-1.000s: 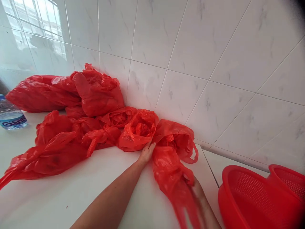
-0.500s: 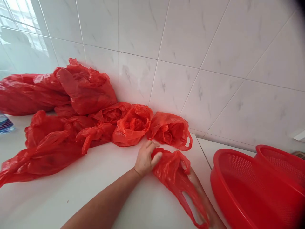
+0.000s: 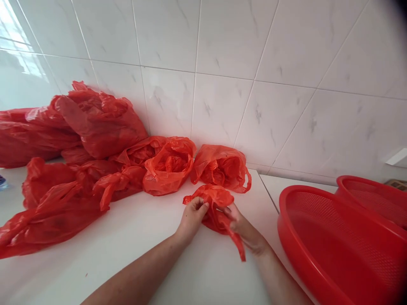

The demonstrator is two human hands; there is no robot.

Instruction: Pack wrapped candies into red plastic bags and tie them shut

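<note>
A thin red plastic bag [image 3: 219, 218] lies crumpled on the white counter between my hands. Its left edge is pinched between the thumb and fingers of my left hand [image 3: 193, 216]. My right hand [image 3: 240, 224] has its fingers closed on the bag's right side, and one strap of the bag hangs down below them. Whatever the bag may contain is hidden. Just behind it, against the tiled wall, sits another red bag [image 3: 222, 167] with its mouth open and crumpled red plastic inside. An open red bag [image 3: 170, 165] stands to the left of that one.
Two red plastic baskets [image 3: 291, 220] with perforated walls stand at the right. Several full red bags [image 3: 101, 118] are heaped on the left of the counter [image 3: 121, 250], some knotted. A tiled wall [image 3: 222, 106] closes off the back. Part of a bottle [image 3: 2, 182] shows at the left edge.
My left hand has gone from open beside the bag to pinching its edge. My right hand has come out from behind the bag and grips its side. The bag is bunched smaller; the view has shifted slightly.
</note>
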